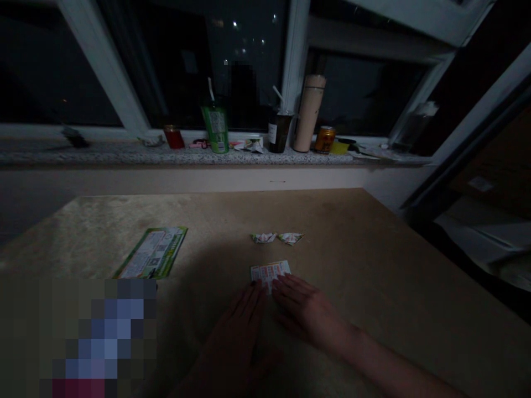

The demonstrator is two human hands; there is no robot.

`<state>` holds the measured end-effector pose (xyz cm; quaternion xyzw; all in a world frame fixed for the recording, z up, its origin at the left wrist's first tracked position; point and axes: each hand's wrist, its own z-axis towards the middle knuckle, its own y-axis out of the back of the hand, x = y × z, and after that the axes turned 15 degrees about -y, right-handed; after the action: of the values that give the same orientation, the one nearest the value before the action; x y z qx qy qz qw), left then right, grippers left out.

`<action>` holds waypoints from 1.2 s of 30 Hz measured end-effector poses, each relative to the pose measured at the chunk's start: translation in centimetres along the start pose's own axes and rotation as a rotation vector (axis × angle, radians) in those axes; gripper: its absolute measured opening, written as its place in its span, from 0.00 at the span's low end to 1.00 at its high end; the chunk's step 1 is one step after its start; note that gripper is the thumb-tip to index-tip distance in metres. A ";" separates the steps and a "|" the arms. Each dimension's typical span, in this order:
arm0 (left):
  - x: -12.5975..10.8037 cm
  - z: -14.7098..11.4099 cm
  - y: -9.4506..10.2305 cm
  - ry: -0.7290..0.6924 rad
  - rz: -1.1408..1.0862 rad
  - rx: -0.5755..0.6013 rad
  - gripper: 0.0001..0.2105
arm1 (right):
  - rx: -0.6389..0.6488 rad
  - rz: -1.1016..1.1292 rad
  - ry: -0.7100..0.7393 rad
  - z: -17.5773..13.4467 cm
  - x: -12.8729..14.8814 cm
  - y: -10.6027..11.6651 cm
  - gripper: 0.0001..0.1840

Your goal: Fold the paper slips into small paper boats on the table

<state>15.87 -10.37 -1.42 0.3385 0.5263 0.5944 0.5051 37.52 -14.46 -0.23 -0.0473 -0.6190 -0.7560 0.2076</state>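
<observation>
A small printed paper sheet (269, 270) with red and dark text lies on the brown table, its near edge under my fingers. My left hand (244, 309) rests flat on its lower left corner, fingers stretched out. From the right, my right hand (301, 304) presses its extended fingertips on the sheet's lower right part. Just beyond the sheet sit two small folded paper pieces, the left one (264, 237) and the right one (291, 237), side by side. To the left lies a larger green and white printed packet (153, 253).
The tabletop (352, 249) meets a wall below a granite sill (141, 157). On the sill stand a green cup with a straw (216, 130), a dark drink cup (279, 132), a pink flask (309, 113), a gold can (324, 140) and a red jar (173, 137). A blurred patch covers the lower left.
</observation>
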 end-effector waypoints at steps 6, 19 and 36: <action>0.3 0.1 0.7 0.002 -0.020 0.041 0.42 | -0.103 -0.059 -0.005 0.0 0.5 -0.4 0.17; -0.8 0.3 -0.1 0.020 -0.107 0.035 0.42 | -0.182 -0.042 -0.034 -0.2 0.3 -0.7 0.13; -0.7 0.9 0.8 0.012 -0.067 0.076 0.38 | -0.311 -0.060 -0.107 -0.2 0.4 -0.3 0.08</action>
<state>16.75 -10.77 -0.37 0.3362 0.5626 0.5586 0.5083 37.08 -14.77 -0.38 -0.1006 -0.5058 -0.8449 0.1422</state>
